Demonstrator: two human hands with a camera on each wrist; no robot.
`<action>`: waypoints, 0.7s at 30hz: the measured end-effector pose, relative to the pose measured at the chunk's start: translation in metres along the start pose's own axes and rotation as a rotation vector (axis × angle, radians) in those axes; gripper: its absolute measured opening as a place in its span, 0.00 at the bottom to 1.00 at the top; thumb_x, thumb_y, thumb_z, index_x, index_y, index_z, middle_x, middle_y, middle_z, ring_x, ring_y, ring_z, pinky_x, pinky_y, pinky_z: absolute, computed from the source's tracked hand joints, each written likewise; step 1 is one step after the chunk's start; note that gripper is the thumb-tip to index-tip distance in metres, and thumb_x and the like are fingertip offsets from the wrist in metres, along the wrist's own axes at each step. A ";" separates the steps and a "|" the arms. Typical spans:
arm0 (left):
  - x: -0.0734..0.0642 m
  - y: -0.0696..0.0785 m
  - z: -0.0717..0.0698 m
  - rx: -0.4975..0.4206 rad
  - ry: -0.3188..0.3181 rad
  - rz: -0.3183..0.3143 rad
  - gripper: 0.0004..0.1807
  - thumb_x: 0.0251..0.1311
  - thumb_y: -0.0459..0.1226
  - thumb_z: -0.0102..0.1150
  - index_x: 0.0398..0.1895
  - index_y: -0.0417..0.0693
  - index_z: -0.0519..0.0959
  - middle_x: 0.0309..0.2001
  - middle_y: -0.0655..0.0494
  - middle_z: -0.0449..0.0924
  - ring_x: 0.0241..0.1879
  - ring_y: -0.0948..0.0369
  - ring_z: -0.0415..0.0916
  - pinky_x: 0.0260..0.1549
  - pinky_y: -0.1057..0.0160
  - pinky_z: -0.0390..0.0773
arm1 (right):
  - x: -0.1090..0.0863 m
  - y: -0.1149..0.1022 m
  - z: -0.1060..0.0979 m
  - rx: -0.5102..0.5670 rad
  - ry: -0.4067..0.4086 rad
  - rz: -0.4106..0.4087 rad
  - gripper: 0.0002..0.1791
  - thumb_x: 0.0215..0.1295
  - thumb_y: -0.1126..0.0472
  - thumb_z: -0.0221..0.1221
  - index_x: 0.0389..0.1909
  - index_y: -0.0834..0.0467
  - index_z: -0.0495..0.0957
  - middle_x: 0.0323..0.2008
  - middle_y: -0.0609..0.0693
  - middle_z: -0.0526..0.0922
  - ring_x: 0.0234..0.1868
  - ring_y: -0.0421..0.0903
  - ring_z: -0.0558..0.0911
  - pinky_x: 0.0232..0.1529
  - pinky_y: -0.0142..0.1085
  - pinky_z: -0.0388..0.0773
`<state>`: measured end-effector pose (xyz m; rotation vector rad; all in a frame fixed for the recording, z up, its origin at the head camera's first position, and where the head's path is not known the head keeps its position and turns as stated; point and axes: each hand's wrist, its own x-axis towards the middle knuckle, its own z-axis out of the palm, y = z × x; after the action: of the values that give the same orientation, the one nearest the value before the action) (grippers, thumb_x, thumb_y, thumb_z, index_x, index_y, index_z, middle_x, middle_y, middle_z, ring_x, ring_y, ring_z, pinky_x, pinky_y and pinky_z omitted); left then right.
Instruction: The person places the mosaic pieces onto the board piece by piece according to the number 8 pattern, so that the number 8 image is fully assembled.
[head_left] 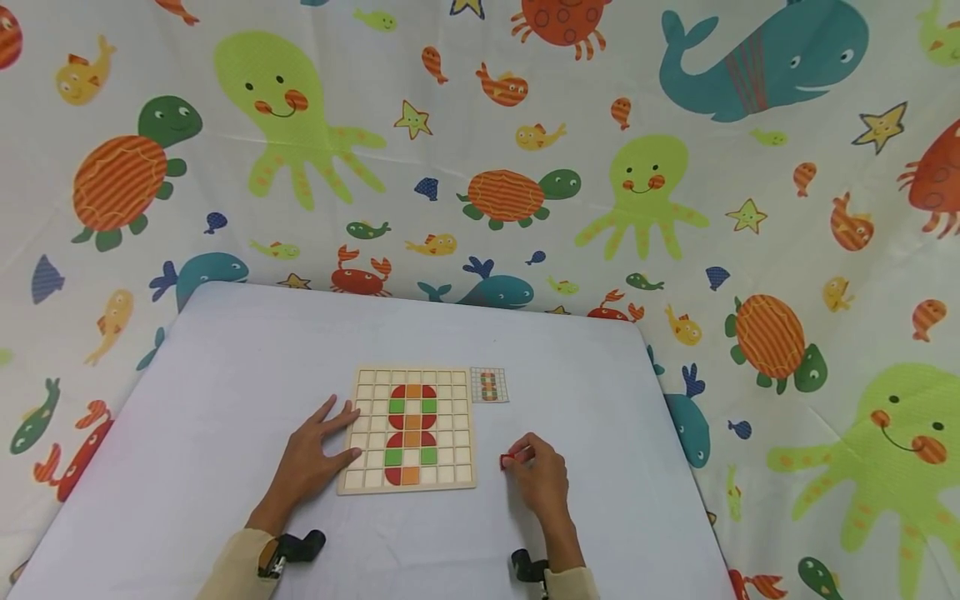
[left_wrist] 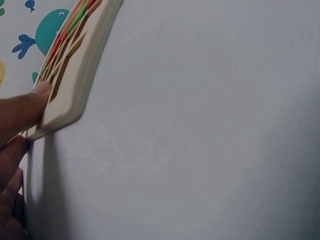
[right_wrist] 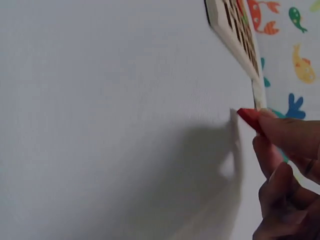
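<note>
A wooden grid board [head_left: 453, 437] lies on the table, bearing red rounded tiles, orange square tiles [head_left: 413, 422] and green square tiles [head_left: 428, 456] in a figure-eight shape. At its left edge my left hand [head_left: 311, 454] rests with fingers spread, the thumb [left_wrist: 37, 102] over the rim of the board [left_wrist: 75, 95] in the left wrist view. To the right of the board, my right hand [head_left: 542, 479] pinches a small red tile [right_wrist: 249, 118] between thumb and fingertips, just above the table. Part of this tile is hidden by the fingers.
A small printed pattern card [head_left: 489, 386] lies against the board's upper right corner, showing a similar coloured figure. A white cloth covers the table [head_left: 600, 383]. Behind and beside it hangs a curtain [head_left: 465, 108] with sea animals.
</note>
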<state>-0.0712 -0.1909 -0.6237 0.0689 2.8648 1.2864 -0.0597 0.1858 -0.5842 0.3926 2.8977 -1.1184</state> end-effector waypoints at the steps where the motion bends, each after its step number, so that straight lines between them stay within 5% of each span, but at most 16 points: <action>1: 0.000 0.000 0.000 -0.002 0.001 0.000 0.40 0.57 0.41 0.79 0.74 0.45 0.76 0.82 0.31 0.57 0.78 0.26 0.57 0.72 0.25 0.63 | -0.001 -0.003 0.002 0.026 -0.007 -0.013 0.11 0.60 0.63 0.76 0.34 0.49 0.82 0.28 0.44 0.82 0.29 0.43 0.75 0.27 0.34 0.69; 11: -0.002 0.001 -0.003 0.008 -0.008 -0.018 0.41 0.58 0.41 0.78 0.75 0.46 0.74 0.82 0.31 0.56 0.79 0.27 0.57 0.73 0.26 0.63 | -0.016 -0.039 0.029 0.185 -0.136 -0.139 0.09 0.61 0.65 0.74 0.34 0.49 0.84 0.27 0.42 0.84 0.27 0.40 0.74 0.26 0.29 0.71; 21: -0.002 0.006 -0.003 0.009 -0.014 -0.035 0.40 0.57 0.41 0.79 0.74 0.46 0.75 0.82 0.31 0.56 0.78 0.27 0.57 0.72 0.27 0.64 | -0.033 -0.060 0.053 0.186 -0.207 -0.127 0.08 0.62 0.62 0.75 0.32 0.48 0.85 0.26 0.40 0.83 0.27 0.37 0.75 0.26 0.28 0.71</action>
<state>-0.0694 -0.1894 -0.6168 0.0276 2.8467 1.2627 -0.0464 0.1003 -0.5810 0.0877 2.6808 -1.3630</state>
